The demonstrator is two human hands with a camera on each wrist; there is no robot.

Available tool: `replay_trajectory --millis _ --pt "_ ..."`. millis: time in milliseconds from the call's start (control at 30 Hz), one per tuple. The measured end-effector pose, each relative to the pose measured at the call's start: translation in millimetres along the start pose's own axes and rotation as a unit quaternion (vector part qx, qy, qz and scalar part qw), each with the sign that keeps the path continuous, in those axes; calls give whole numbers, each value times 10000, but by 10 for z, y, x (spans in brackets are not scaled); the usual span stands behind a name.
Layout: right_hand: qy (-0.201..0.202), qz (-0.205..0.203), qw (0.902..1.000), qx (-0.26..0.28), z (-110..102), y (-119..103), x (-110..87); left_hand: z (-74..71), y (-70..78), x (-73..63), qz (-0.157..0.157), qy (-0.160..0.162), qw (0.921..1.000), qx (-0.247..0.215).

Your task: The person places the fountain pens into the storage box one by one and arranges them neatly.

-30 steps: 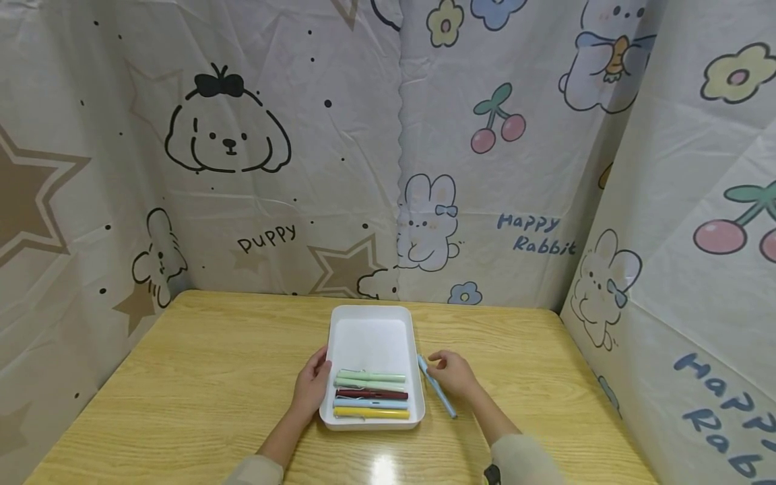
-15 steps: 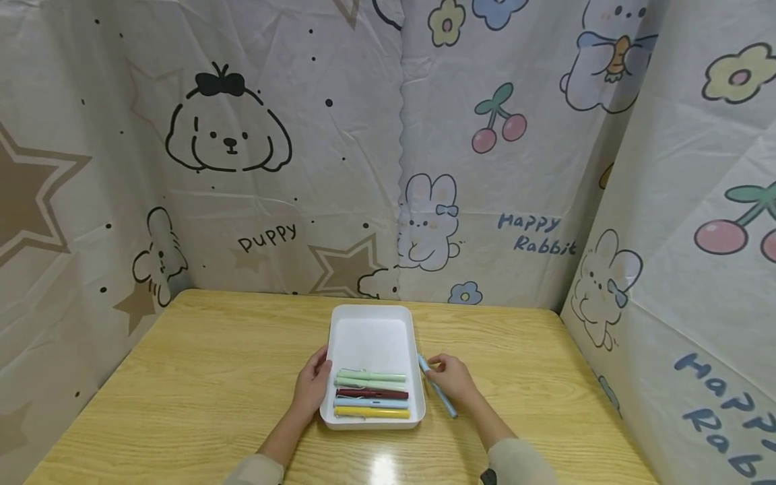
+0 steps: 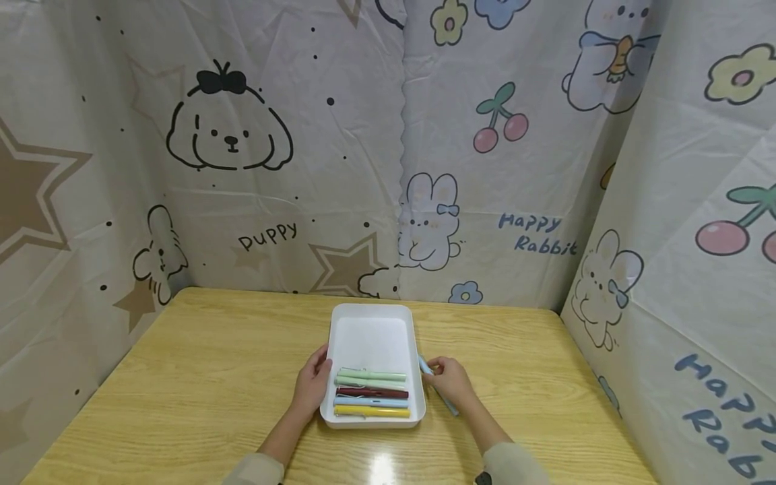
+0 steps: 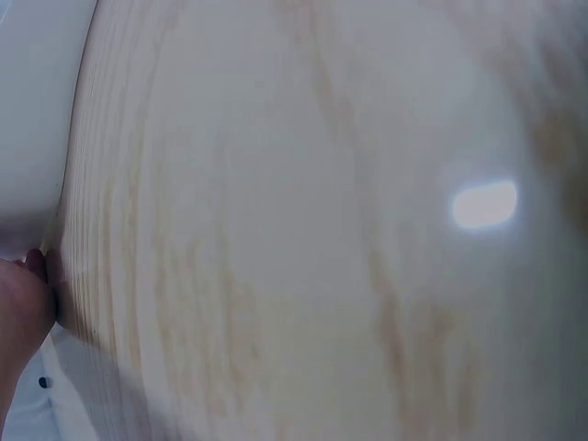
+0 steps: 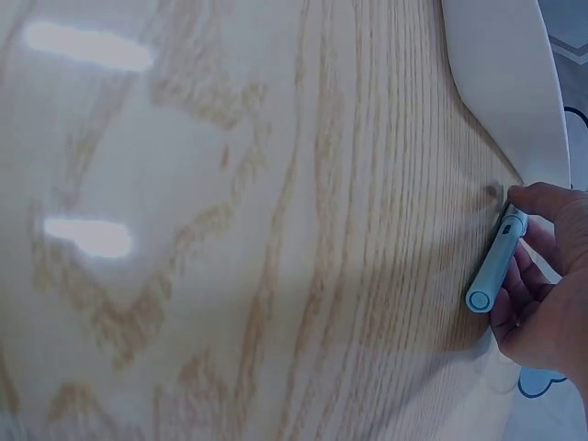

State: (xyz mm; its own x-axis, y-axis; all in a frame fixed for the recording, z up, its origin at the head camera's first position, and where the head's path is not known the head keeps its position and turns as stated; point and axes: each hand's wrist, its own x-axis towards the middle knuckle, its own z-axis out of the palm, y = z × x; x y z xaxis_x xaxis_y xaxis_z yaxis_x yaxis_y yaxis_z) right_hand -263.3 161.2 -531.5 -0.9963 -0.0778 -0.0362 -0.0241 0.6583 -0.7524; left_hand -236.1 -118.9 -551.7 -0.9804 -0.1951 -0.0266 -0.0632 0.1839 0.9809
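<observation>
A white tray [image 3: 371, 330] lies on the table with several capped pens in a row across its near half. Two are light green [image 3: 372, 376], then come a dark red pen [image 3: 372, 393], a light blue pen [image 3: 371, 403] and a yellow pen [image 3: 372, 411] nearest me. My left hand [image 3: 311, 387] holds the tray's left side, its thumb at the rim. On the right, just outside the tray, my right hand [image 3: 451, 382] pinches another light blue pen [image 5: 497, 265] between thumb and fingers. That pen slants beside the tray wall; the hand covers its middle in the head view.
The wood-grain table [image 3: 242, 350] extends to both sides of the tray. Printed cloth [image 3: 339, 135] hangs behind the table and along its left and right sides.
My right hand has come down and closed its fingers on the light blue pen beside the tray. The left hand and the tray stay in place.
</observation>
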Motion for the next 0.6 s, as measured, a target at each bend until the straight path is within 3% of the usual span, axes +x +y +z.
replay_trajectory --millis 367,600 --pt "70 15 9999 105 15 -14 -27 -3 -8 3 9 -19 10000 2" --pt "161 -137 9997 -114 1 -32 -30 -8 -14 5 4 -29 10000 2"
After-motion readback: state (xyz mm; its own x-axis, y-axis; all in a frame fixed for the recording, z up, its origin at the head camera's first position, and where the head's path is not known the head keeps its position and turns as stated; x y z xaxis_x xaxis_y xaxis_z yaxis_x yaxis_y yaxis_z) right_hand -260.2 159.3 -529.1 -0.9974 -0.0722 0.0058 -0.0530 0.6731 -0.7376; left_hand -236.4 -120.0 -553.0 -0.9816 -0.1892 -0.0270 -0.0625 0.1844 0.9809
